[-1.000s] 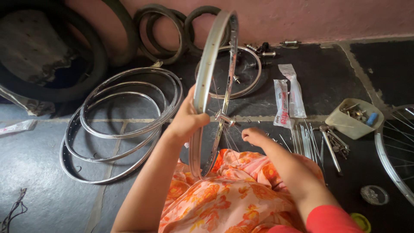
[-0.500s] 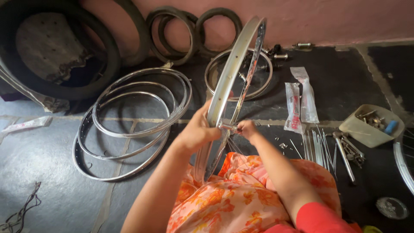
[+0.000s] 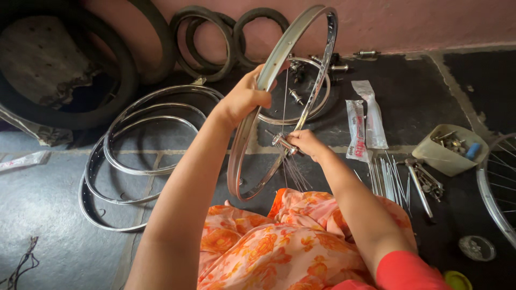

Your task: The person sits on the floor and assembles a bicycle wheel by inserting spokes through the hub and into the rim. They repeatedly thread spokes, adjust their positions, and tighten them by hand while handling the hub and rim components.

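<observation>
— Rim (image 3: 252, 134) held upright over the lap, left hand (image 3: 242, 99) wrapped shut around its upper edge.

— And the right hand (image 3: 307, 144)?

— Pinched closed on the hub (image 3: 279, 142) inside the rim, thin spokes (image 3: 293, 172) hanging loose below.

— Risks?

— Could have slipped: hub gripped only by fingertips, spokes dangling free. Might have tangled, or dropped onto the orange cloth (image 3: 279, 247).

— Nearby?

— Spare rims (image 3: 134, 156) stacked on the floor (image 3: 48, 215) to the left, loose spokes (image 3: 387, 180) and parts tray (image 3: 449, 156) to the right.
</observation>
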